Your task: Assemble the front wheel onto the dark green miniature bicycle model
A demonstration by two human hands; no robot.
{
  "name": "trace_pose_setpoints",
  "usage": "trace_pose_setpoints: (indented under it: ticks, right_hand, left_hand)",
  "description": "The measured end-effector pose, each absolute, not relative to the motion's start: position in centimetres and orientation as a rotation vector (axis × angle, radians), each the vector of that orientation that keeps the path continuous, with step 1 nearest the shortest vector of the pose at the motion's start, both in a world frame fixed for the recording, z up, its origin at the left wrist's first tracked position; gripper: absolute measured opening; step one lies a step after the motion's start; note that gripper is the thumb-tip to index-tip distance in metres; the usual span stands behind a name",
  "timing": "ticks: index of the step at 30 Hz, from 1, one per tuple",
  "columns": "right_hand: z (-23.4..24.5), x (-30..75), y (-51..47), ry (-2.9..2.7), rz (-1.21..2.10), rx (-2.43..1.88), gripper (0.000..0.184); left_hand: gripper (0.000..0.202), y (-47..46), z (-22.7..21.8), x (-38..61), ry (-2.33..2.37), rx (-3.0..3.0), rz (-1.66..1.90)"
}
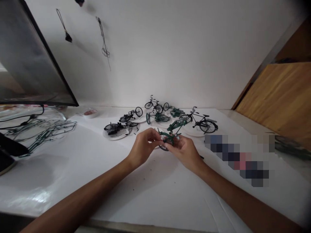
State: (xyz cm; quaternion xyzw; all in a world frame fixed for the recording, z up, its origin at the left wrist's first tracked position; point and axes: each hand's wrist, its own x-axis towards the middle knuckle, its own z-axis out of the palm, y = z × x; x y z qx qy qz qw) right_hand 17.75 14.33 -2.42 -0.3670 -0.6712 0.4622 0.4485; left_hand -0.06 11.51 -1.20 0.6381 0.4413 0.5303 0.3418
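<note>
A green miniature bicycle (179,124) is held between both my hands above the white table. My left hand (143,147) has its thumb and fingers pinched at the bicycle's dark spoked wheel (165,146). From the other side my right hand (186,150) grips the green part around that wheel, with its thumb near the wheel. The fingertips partly hide the wheel. Just behind my hands, another green miniature bicycle (159,117) lies on its side. To the right a black miniature bicycle (211,127) stands upright on a white plate.
Black bicycle parts (114,127) rest on a white paper plate (119,137) at the left. More small bicycles stand or lie near the wall. Green frame pieces (46,136) are piled below a monitor (31,61). A small dish (90,113) sits at the back left. A blurred-out patch covers the right.
</note>
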Motion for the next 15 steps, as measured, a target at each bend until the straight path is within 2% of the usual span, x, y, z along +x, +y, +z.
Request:
trace_pose_setpoints:
  ticks: [7, 11, 15]
  right_hand:
    - [-2.61, 17.61, 14.62, -1.613, 1.221, -0.913, 0.021]
    - [-2.54, 17.65, 14.78, -1.561, 1.281, -0.914, 0.025]
    - [-2.45, 17.72, 14.65, -1.518, 1.329, -0.904, 0.029]
  left_hand:
    - [0.007, 11.10, -0.93, -0.20, 1.333, 1.969, 1.396]
    - [0.011, 10.91, -0.95, -0.49, 1.274, 2.213, 1.378]
    - [0.006, 10.90, -0.71, -0.78, 1.182, 2.389, 1.376]
